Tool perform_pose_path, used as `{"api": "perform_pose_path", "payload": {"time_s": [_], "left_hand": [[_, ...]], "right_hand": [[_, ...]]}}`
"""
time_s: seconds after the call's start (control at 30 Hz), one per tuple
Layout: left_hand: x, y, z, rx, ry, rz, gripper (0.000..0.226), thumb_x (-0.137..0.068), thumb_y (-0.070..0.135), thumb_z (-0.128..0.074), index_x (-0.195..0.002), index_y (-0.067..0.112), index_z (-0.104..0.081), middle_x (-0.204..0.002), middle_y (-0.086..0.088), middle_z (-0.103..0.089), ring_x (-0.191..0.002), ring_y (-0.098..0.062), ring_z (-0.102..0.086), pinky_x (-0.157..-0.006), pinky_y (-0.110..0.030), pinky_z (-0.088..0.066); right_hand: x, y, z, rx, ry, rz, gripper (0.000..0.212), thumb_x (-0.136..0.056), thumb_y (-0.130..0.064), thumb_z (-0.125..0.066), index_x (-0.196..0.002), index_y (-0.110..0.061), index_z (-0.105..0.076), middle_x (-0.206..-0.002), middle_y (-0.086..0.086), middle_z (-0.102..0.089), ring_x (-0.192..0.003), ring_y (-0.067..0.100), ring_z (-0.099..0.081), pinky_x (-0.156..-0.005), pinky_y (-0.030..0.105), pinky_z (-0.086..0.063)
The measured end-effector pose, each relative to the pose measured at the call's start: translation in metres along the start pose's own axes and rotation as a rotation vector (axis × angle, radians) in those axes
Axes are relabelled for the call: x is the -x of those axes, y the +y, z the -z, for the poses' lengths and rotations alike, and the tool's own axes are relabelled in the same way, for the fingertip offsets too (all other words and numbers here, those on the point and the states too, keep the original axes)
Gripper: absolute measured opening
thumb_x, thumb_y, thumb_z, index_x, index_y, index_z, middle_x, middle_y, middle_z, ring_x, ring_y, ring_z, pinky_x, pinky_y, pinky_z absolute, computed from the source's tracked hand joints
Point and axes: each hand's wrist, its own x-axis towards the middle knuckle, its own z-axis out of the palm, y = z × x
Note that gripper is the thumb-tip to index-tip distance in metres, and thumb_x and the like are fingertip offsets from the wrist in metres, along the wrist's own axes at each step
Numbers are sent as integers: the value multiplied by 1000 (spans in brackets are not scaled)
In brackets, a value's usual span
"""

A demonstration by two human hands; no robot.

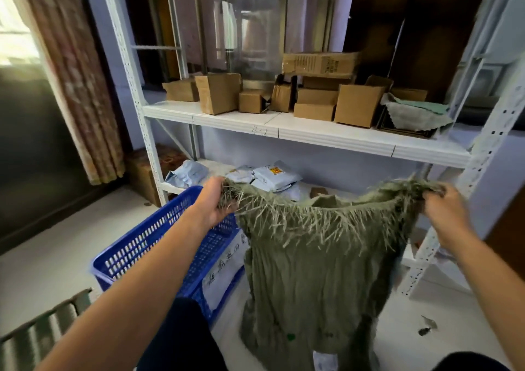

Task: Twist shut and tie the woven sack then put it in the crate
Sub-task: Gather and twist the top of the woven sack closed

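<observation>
An olive-green woven sack point(315, 271) stands on the floor in front of me, its frayed mouth stretched wide and open. My left hand point(214, 200) grips the left corner of the mouth. At the right corner, my right hand point(443, 213) is closed on the frayed rim. The sack's body hangs in folds down to the floor. A blue perforated plastic crate point(142, 245) sits on the floor just left of the sack, under my left forearm, with white printed packets inside it.
A white metal shelf rack point(284, 127) stands right behind the sack, with cardboard boxes point(217, 92) on the middle shelf and white mail bags point(274, 174) on the lowest. Its right upright point(443, 228) is close to my right hand. A curtain point(74, 86) hangs at left.
</observation>
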Motion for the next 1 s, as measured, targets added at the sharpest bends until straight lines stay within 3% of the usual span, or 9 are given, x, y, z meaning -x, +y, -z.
{"api": "perform_pose_path", "payload": {"time_s": [0.17, 0.23, 0.33, 0.47, 0.57, 0.67, 0.77, 0.9, 1.0], "left_hand": [[-10, -16, 12, 29, 32, -5, 27, -97, 26, -52, -116, 14, -68, -102, -7, -75, -81, -22, -73, -61, -34, -63], [-17, -17, 21, 31, 93, -39, 31, -97, 21, -56, -127, 14, -64, -109, -9, -74, -74, -19, -75, -59, -32, -62], [-26, -17, 30, 37, 165, -82, 17, -98, 5, -55, -113, 11, -60, -93, -11, -72, -49, -12, -72, -49, -25, -61], [-26, -20, 37, 23, 231, -138, 17, -90, -8, -59, -92, 9, -61, -98, -17, -70, -64, -18, -72, -62, -27, -63], [-25, -23, 42, -148, 194, -181, 16, -81, -5, -71, -91, 6, -64, -99, -20, -71, -86, -28, -68, -78, -35, -57], [-23, -21, 44, -393, 148, -197, 61, -72, 7, -83, -128, 5, -59, -117, -18, -69, -101, -31, -68, -81, -37, -57], [-20, -18, 44, -789, 176, -315, 70, -80, 8, -79, -144, 11, -50, -132, -14, -61, -113, -31, -60, -90, -38, -52], [-20, -20, 44, -1135, 208, -449, 38, -84, 5, -72, -121, 6, -68, -111, -18, -72, -93, -30, -60, -81, -36, -46], [-23, -20, 47, -1233, 266, -488, 22, -86, 9, -68, -107, 5, -72, -101, -21, -75, -90, -37, -66, -80, -40, -49]], "right_hand": [[11, 18, -6, 268, -190, 80, 49, -89, 0, -60, -134, -9, -45, -118, 11, -56, -108, 29, -53, -92, 39, -43], [12, 25, -7, 426, -221, 145, 60, -87, 7, -57, -142, -5, -35, -127, 15, -49, -115, 35, -53, -93, 38, -43], [14, 43, -7, 686, -242, 205, 74, -88, 3, -56, -154, -8, -23, -157, 17, -29, -133, 43, -47, -106, 50, -44], [23, 54, -15, 765, -178, 308, 67, -82, 9, -59, -144, -6, -40, -144, 15, -41, -121, 36, -56, -99, 50, -50], [27, 58, -19, 777, -86, 351, 72, -77, 14, -62, -144, -5, -42, -138, 15, -45, -115, 34, -57, -96, 47, -53], [22, 60, -17, 770, -6, 360, 63, -76, 12, -66, -136, -2, -51, -126, 14, -50, -106, 31, -58, -91, 45, -55], [16, 52, -11, 683, 14, 273, 52, -83, 4, -70, -133, -1, -55, -128, 15, -50, -104, 31, -60, -84, 39, -54], [1, 44, -4, 482, 37, 116, 49, -89, -6, -64, -136, -1, -51, -132, 21, -55, -111, 40, -59, -91, 45, -50], [-1, 40, 3, 404, 33, 109, 40, -91, -8, -61, -131, -5, -55, -113, 17, -63, -92, 33, -59, -76, 37, -46]]}}
